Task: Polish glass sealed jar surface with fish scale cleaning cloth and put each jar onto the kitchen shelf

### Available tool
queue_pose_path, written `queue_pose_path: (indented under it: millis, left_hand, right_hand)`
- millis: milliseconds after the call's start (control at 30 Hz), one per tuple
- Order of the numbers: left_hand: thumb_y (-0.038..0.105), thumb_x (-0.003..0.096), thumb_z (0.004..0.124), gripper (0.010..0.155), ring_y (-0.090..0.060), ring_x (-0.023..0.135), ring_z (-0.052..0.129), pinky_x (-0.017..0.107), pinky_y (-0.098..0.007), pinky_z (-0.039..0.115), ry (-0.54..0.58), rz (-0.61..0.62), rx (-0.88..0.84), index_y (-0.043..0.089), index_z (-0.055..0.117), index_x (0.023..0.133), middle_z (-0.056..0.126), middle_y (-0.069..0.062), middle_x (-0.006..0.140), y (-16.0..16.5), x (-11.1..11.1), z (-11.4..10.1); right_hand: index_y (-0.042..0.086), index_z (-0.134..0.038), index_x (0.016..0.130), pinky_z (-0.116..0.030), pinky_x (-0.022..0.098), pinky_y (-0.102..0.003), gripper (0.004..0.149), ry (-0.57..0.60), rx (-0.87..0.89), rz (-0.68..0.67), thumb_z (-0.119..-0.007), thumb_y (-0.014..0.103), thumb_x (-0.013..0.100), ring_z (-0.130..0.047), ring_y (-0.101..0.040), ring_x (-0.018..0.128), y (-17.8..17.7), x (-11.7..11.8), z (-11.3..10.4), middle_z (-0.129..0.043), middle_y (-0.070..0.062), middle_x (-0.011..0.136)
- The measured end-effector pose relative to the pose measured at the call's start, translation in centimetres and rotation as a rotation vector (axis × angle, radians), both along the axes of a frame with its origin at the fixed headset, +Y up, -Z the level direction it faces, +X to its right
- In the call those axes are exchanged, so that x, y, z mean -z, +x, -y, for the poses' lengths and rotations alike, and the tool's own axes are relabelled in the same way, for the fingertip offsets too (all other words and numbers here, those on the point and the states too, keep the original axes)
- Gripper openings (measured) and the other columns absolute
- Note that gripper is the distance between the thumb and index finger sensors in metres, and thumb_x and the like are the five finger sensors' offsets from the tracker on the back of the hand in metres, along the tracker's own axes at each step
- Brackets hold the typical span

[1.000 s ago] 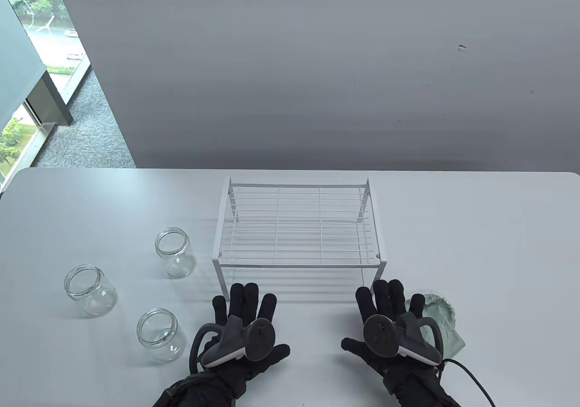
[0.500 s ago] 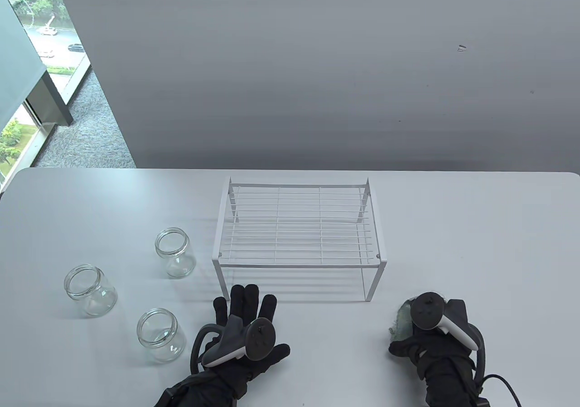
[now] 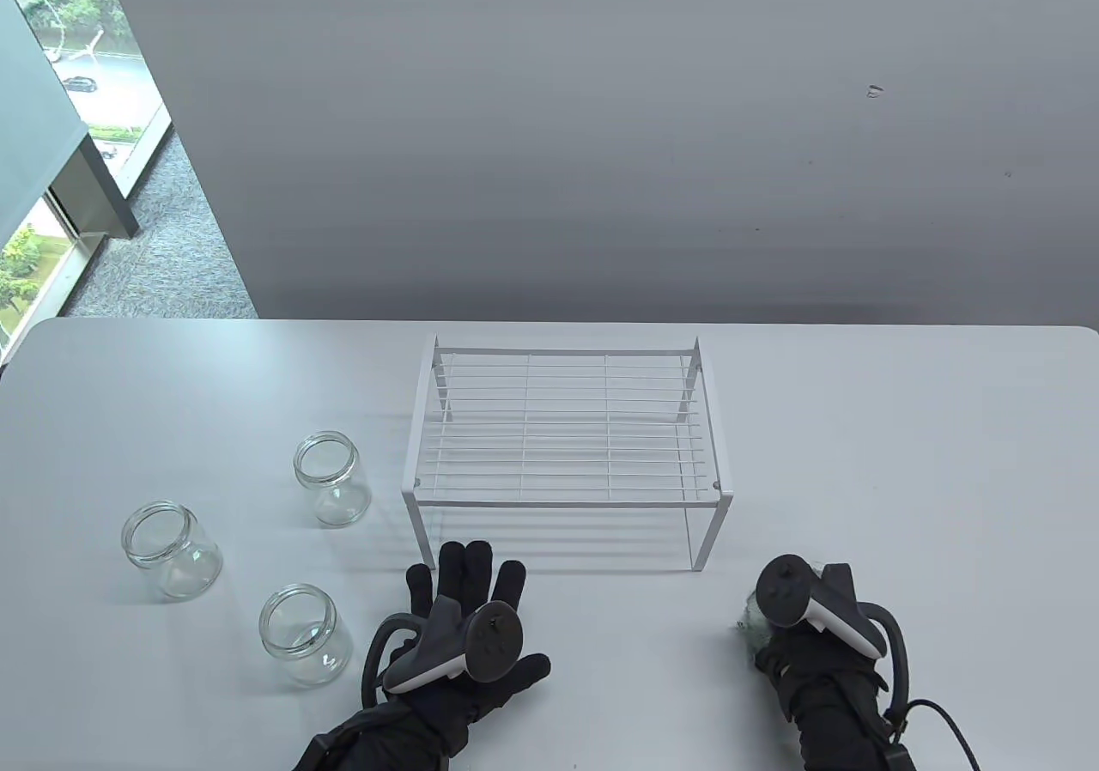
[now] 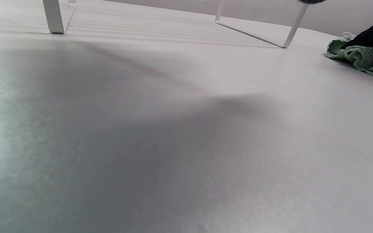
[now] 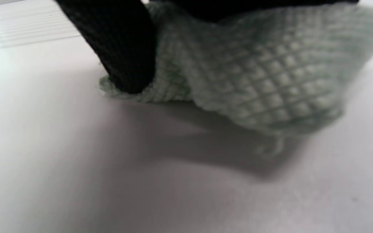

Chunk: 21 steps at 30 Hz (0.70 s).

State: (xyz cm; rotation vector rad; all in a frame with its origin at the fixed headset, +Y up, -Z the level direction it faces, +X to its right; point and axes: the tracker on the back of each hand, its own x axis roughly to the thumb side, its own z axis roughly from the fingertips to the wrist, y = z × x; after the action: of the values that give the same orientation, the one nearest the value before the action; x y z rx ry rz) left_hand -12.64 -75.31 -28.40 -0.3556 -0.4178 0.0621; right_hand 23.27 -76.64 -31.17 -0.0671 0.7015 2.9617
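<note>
Green cloth [image 5: 257,81] is now bunched up under the right hand [image 3: 807,634], where a second ago it lay flat on the table [image 3: 944,479] with that hand spread beside it. The hand has swung over it and closed down, and in the right wrist view a gloved finger [image 5: 121,48] presses into the waffled fabric, whose near edge lifts clear of the surface. So the cloth is gathered, and by my reading the polishing can start once a jar is fetched.

The left hand [image 3: 468,625] has not moved: it lies flat, fingers spread and straight, holding nothing, in front of the shelf [image 3: 562,427]. The three jars [image 3: 305,634] stand untouched to its left, well apart from the cloth. Nothing is on the shelf yet.
</note>
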Motion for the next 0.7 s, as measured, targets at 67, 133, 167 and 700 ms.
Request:
queue_pose_path:
  millis: [67, 133, 167, 700]
  left_hand:
    - [0.073, 0.0476, 0.057, 0.1, -0.053, 0.097, -0.017, 0.06, -0.072, -0.004, -0.01, 0.008, -0.003, 0.019, -0.006, 0.104, -0.018, -0.025, 0.107, 0.0, 0.0, 0.0]
    - [0.073, 0.0476, 0.057, 0.1, -0.053, 0.097, -0.017, 0.06, -0.072, -0.004, -0.016, 0.015, 0.0, 0.019, -0.006, 0.104, -0.018, -0.025, 0.107, 0.0, 0.0, 0.0]
    - [0.072, 0.0477, 0.057, 0.1, -0.053, 0.097, -0.017, 0.06, -0.072, -0.004, -0.018, 0.016, 0.0, 0.019, -0.006, 0.104, -0.018, -0.025, 0.107, 0.0, 0.0, 0.0]
    - [0.072, 0.0479, 0.057, 0.1, -0.053, 0.097, -0.016, 0.06, -0.071, -0.004, -0.031, 0.025, -0.014, 0.019, -0.005, 0.105, -0.017, -0.025, 0.107, 0.0, 0.0, -0.1]
  right_hand:
    - [-0.005, -0.059, 0.098, -0.061, 0.051, -0.065, 0.062, 0.059, -0.066, -0.024, -0.083, 0.022, 0.047, -0.072, -0.061, 0.072, -0.4, 0.1, -0.3, -0.062, -0.037, 0.09]
    - [-0.004, -0.067, 0.094, -0.068, 0.046, -0.061, 0.055, 0.102, -0.101, -0.042, -0.083, 0.02, 0.046, -0.082, -0.056, 0.064, -0.9, 0.1, -0.5, -0.073, -0.034, 0.083]
    - [-0.003, -0.07, 0.092, -0.07, 0.044, -0.059, 0.052, 0.121, -0.102, -0.051, -0.082, 0.019, 0.046, -0.086, -0.053, 0.06, -1.1, 0.1, -0.7, -0.077, -0.032, 0.08]
    - [-0.004, -0.078, 0.084, -0.08, 0.032, -0.05, 0.043, 0.16, 0.713, -0.001, -0.08, 0.014, 0.045, -0.1, -0.041, 0.042, -2.7, -1.0, -0.5, -0.089, -0.029, 0.066]
